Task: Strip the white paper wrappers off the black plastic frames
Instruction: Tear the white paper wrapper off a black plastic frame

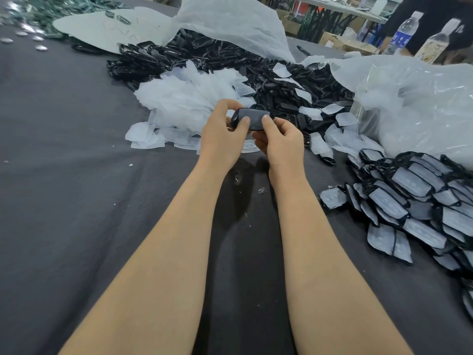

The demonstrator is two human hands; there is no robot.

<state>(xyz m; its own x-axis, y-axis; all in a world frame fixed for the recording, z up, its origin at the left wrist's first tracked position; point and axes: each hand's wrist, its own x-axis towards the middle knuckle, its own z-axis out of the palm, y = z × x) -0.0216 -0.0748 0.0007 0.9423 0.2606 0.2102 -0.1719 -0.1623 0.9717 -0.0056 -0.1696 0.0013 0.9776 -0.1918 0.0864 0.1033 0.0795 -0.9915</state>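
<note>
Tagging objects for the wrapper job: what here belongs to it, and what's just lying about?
Job: black frame, pinched by left hand and right hand; stack of wrapped frames; pile of stripped wrappers; heap of bare frames.
Lying about: water bottle; clear plastic bag; pen; silver pieces.
</note>
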